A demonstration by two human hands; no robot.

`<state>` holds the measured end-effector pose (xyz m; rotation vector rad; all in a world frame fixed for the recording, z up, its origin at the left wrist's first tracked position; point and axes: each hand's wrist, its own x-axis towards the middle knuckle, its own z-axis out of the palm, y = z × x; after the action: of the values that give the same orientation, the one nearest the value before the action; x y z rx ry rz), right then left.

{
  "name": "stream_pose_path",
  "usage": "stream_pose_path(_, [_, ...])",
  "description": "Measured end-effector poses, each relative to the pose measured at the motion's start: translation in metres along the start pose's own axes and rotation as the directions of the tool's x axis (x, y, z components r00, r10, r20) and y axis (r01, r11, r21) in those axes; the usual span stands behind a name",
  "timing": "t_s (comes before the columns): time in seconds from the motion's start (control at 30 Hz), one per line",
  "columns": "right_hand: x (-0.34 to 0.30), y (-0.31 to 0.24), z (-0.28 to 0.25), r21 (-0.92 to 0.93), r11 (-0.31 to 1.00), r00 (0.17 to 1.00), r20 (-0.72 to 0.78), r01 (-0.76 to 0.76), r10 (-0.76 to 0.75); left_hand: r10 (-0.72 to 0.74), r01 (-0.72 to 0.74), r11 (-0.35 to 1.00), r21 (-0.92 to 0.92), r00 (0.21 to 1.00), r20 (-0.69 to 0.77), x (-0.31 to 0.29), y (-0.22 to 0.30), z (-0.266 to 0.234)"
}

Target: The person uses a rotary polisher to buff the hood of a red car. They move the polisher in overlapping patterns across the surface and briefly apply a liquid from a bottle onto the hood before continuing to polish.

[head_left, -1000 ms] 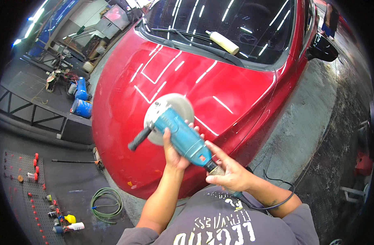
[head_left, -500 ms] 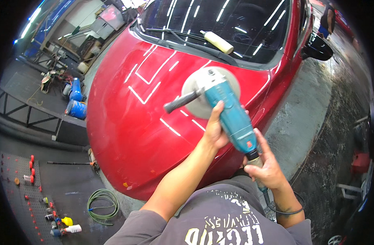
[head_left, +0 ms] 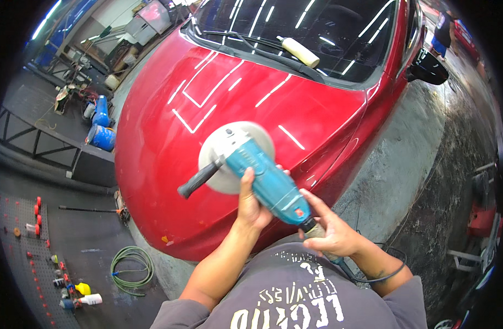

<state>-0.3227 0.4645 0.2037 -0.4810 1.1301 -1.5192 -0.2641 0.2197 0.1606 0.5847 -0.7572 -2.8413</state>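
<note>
A: Setting: workshop, grey floor (head_left: 394, 159) at the right of the frame; green hose (head_left: 129, 252), coiled, lower left; blue container (head_left: 101, 138), left, above mid-height. Main surface?

B: Car hood (head_left: 158, 164), red, glossy, across the centre. Bottle (head_left: 299, 52), pale yellow, lying at the foot of the dark windshield (head_left: 344, 33), top of the frame.

A: Item in hand?

B: Polisher (head_left: 265, 178), teal, one, centre of the frame, slanting down to the right. Fitted with a round whitish pad (head_left: 213, 148) and a black side handle (head_left: 201, 180) pointing lower left.

A: State of each grip?

B: Left grip (head_left: 253, 211): closed round the polisher's middle, thumb on top, fingertips showing beyond. Right grip (head_left: 331, 236): wrapped about the rear handle (head_left: 313, 230), forefinger extended.

A: Pad against paint?

B: Overlaps the hood in view; touching or apart, cannot tell. Dark cord (head_left: 372, 281), curving by the right forearm (head_left: 380, 263), lower right.
</note>
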Motion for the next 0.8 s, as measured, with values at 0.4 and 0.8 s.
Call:
stream_pose_path(0.4, [0.12, 0.01, 0.067, -0.145, 0.987, 0.936, 0.335, -0.065, 0.11, 0.377, -0.383, 0.913, -0.14, 0.924, -0.069, -0.071, 0.083, -0.107])
stream_pose_path(0.8, [0.1, -0.075, -0.042, -0.087, 0.988, 0.98, -0.146, 0.127, -0.139, 0.0, 0.025, 0.994, -0.105, 0.974, 0.227, 0.147, 0.064, 0.024])
